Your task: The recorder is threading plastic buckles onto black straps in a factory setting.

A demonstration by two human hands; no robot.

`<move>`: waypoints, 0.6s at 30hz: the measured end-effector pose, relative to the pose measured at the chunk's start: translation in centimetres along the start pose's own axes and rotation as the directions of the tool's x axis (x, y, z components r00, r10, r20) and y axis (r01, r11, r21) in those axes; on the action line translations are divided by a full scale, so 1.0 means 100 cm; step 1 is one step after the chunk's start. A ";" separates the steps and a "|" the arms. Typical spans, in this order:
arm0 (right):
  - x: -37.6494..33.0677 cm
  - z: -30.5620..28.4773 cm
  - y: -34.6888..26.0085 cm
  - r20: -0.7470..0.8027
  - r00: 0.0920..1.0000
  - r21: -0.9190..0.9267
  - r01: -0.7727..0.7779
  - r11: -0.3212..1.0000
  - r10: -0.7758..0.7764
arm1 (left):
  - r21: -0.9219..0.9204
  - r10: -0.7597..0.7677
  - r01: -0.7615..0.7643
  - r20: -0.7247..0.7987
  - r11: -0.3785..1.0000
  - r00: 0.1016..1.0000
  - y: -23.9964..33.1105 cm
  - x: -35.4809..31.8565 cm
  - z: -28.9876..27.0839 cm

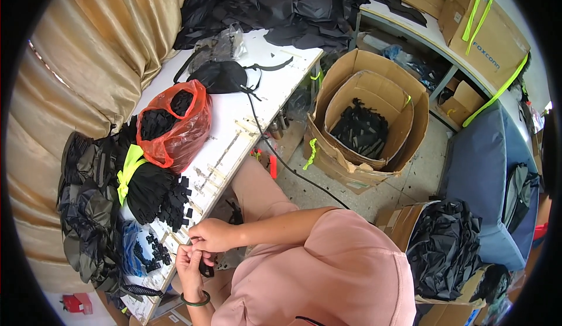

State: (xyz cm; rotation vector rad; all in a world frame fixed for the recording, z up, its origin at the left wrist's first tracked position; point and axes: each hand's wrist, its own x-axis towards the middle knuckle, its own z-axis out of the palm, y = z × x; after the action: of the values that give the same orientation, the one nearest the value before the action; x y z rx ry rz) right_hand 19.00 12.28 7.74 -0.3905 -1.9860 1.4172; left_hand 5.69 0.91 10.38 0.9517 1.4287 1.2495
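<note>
My left hand (pixel 189 260), with a dark green bangle (pixel 196 299) at the wrist, is closed at the table's front edge. Just below its fingers a small black piece (pixel 206 268), perhaps webbing, sticks out of the grip. Against it, my right hand (pixel 214 236) pinches with fingertips meeting the left ones; what lies between them is hidden. Close by on the table is a bundle of black straps (pixel 151 192) tied with a neon yellow band (pixel 129 171). Small black buckles (pixel 153 252) are heaped by a blue plastic bag (pixel 133 245).
A red plastic bag (pixel 190 132) of black pieces stands on the white table (pixel 234 108), near a black pouch (pixel 222 77). Dark fabric (pixel 88 197) lies at the left. Nested cardboard boxes (pixel 366 121) with black strips stand on the floor. A black cable (pixel 281 159) hangs off the table.
</note>
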 end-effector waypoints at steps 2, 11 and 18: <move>0.003 -0.003 0.003 0.029 0.997 0.107 -0.078 0.991 0.075 | -0.007 -0.026 0.026 0.006 1.000 1.000 -0.006 0.000 -0.003; 0.015 -0.013 0.023 0.501 0.762 0.636 -0.646 0.423 0.411 | -0.034 0.074 -0.070 0.147 0.997 0.986 -0.042 0.007 0.001; 0.060 -0.062 -0.058 0.273 0.929 0.729 -0.370 0.576 0.250 | 0.162 -0.046 0.053 -0.045 0.985 0.998 -0.122 0.008 -0.016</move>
State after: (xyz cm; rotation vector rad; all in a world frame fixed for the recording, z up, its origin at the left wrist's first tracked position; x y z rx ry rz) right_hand 19.43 18.14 16.27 -0.2421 -1.2204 2.4245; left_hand 4.49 -0.66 -1.81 0.9988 1.5971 1.1347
